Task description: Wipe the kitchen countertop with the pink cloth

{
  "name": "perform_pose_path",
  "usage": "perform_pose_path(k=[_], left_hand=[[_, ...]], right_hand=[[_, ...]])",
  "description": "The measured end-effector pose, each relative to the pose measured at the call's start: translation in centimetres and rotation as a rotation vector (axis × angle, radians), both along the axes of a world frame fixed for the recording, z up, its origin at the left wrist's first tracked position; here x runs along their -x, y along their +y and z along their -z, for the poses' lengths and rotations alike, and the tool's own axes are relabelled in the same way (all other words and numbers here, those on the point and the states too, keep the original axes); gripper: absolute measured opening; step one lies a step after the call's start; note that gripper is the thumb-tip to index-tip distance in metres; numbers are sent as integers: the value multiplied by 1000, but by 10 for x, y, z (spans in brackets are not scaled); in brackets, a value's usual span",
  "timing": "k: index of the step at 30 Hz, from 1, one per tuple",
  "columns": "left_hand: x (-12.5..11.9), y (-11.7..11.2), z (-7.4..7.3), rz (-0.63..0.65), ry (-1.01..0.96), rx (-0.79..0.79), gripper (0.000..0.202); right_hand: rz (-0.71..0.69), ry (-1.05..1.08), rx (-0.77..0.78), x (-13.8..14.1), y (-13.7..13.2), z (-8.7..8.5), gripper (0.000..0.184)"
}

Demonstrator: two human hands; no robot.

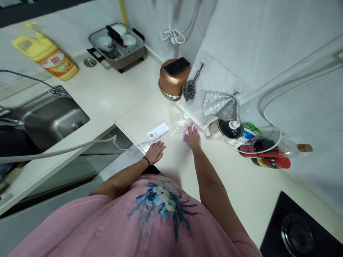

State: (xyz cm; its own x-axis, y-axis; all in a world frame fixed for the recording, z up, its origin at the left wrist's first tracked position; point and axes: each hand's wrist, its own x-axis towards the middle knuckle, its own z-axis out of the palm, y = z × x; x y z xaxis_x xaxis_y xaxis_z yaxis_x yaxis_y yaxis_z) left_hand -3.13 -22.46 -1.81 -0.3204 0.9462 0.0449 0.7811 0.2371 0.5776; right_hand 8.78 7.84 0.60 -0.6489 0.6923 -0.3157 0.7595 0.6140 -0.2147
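My right hand (193,138) presses on a crumpled pink cloth (197,131) on the white countertop (171,159), its fingers bent over the cloth. Beside the cloth lies a clear plastic item (180,122), possibly a bag, with a white round piece on it. My left hand (155,152) rests flat at the counter's front edge, fingers stretched out and holding nothing. Just beyond it is a flat white device (158,131) with a round mark, and a thin white cable runs by it.
A copper-coloured pot (171,80) carries a black phone (177,66). Around the counter are a sink (53,119), a yellow detergent jug (48,53), an electric pan (125,64) with bowls, a lidded pot (217,130), bottles (270,163) and a stove (300,232). A silvery mesh cloth (221,107) hangs ahead.
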Motion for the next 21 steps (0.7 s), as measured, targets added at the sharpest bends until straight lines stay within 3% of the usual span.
perform_pose_path(k=[2,5,11,14,17,21], left_hand=[[0,0,0,-2,-5,-1,52],[0,-1,2,-1,-4,-4,52],[1,-2,8,30,60,-11,50],[1,-2,10,49,114,-8,50],[1,-2,11,53,139,-13,50],[1,-2,10,51,145,-18,50]], right_hand=[[16,-2,-4,7,1,-1,74],[4,18,-62,-5,-22,3,71],[-129,94,-185,-83,-119,20,68],[-192,70,-157,-120,-146,24,66],[-153,29,-157,-141,-133,21,66],[105,-59,-173,-146,-70,12,69]])
